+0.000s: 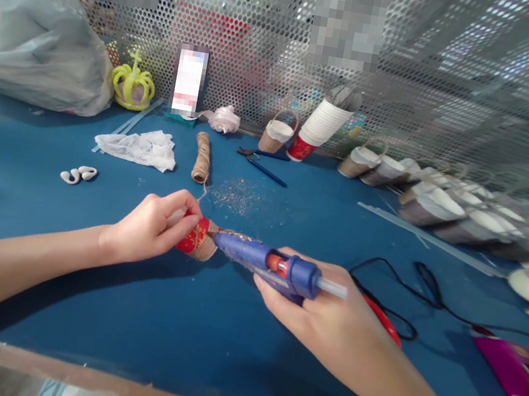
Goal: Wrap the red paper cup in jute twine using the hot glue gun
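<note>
A red paper cup (pixel 193 242), lying on its side with a band of brown twine at one end, is gripped by my left hand (pixel 155 227). My right hand (pixel 321 309) is wrapped round a blue glue gun (pixel 255 255), a clear glue stick poking out of its back. The gun's nozzle points left and meets the cup near the twine; whether glue is coming out is too small to tell. A spool of twine (pixel 202 159) lies just beyond the cup, its loose strand running toward my left hand.
Pliers (pixel 264 165), a stack of paper cups (pixel 324 125) and a small handled cup (pixel 278 134) sit at the back. Several twine-covered cups (pixel 433 206) line the right. A black cable (pixel 385 262) and purple case (pixel 513 375) lie right; a plastic bag (pixel 33 31) stands left.
</note>
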Motion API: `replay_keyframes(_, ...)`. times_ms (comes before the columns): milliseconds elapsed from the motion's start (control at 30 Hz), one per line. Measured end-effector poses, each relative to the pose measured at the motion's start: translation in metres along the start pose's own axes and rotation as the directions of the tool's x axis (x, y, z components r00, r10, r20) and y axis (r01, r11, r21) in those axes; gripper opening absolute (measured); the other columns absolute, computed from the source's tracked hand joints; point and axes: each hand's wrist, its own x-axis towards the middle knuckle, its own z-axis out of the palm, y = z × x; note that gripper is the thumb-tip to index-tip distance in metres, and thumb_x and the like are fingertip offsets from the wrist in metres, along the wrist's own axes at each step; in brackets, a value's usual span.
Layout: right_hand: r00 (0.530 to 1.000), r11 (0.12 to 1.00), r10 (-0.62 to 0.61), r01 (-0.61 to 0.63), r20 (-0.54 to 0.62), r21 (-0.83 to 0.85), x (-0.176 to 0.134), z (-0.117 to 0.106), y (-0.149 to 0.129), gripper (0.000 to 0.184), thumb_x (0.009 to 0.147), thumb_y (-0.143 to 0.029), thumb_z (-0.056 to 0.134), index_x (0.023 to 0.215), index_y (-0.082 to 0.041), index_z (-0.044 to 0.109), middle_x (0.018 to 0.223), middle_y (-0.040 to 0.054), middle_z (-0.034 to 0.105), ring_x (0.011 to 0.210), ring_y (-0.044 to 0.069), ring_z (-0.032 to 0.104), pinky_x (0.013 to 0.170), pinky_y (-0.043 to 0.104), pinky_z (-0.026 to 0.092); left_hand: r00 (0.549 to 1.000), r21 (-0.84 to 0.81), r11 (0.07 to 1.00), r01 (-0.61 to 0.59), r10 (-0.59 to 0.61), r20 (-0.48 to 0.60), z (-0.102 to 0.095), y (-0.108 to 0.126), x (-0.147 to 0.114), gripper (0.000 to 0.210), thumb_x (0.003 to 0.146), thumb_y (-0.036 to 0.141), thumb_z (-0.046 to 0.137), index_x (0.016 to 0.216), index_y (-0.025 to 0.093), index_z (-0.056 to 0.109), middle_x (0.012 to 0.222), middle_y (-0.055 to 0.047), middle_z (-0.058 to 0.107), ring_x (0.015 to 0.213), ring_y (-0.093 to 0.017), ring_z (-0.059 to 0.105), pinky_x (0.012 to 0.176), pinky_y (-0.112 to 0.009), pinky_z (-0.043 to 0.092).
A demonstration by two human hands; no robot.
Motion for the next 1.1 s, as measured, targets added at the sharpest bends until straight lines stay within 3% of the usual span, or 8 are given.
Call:
replay_keyframes(267,1.0,1.0,-0.016,0.016,0.026,0.0,0.0,-0.0003,0.0004,0.018,0.078,-0.015,0.048,0.063,-0.022,0.041,0.059,-0.0025,0.053,0.05,0.011,0.047,0.05,0.024,0.041,1.0,0.007,1.0,0.006,-0.006,0.003,0.0003,0.0005,0.0021,0.009,0.086,0.021,0.044,0.082,0.016,0.05,0.051,0.007,0.047,0.044,-0.006,0.037,0.044,-0.015,0.033)
replay_keyframes(467,0.996,0.994,-0.069,0.074,0.055,-0.086,0.0014,-0.0016,-0.0019,0.014,0.078,-0.013,0.048,0.067,-0.021,0.051,0.059,-0.0009,0.053,0.049,0.012,0.047,0.049,0.024,0.04,1.0,0.013,1.0,0.009,-0.009,-0.003,0.0008,0.0009,0.0018,0.009,0.085,0.021,0.044,0.082,0.015,0.05,0.052,0.006,0.049,0.044,-0.006,0.038,0.044,-0.015,0.033)
replay_keyframes(767,0.984,0.967,-0.163,0.175,0.077,-0.187,-0.0041,0.0012,0.0032,0.015,0.081,-0.018,0.047,0.066,-0.021,0.046,0.06,-0.0008,0.051,0.051,0.012,0.047,0.052,0.026,0.038,0.999,0.011,0.999,0.032,-0.032,0.007,-0.0002,0.0028,0.0016,0.01,0.085,0.022,0.044,0.082,0.015,0.051,0.05,0.007,0.048,0.043,-0.005,0.037,0.043,-0.015,0.033)
replay_keyframes(967,0.998,0.997,-0.042,0.045,0.049,-0.063,-0.0028,0.0024,0.0009,0.018,0.078,-0.015,0.05,0.064,-0.022,0.042,0.057,-0.003,0.052,0.048,0.01,0.046,0.05,0.024,0.039,0.999,0.017,0.999,0.046,-0.047,0.008,0.0002,0.0023,0.0017,0.01,0.085,0.022,0.044,0.081,0.015,0.05,0.046,0.008,0.044,0.041,-0.005,0.035,0.042,-0.015,0.032)
replay_keyframes(1100,0.998,0.998,-0.055,0.056,0.043,-0.037,-0.0042,0.0026,0.0,0.019,0.077,-0.018,0.053,0.062,-0.022,0.042,0.056,-0.0036,0.051,0.047,0.01,0.047,0.049,0.023,0.04,0.998,0.027,0.998,0.055,-0.055,0.011,0.0007,0.0009,0.0011,0.011,0.086,0.023,0.044,0.082,0.015,0.051,0.049,0.007,0.047,0.043,-0.006,0.036,0.043,-0.016,0.034)
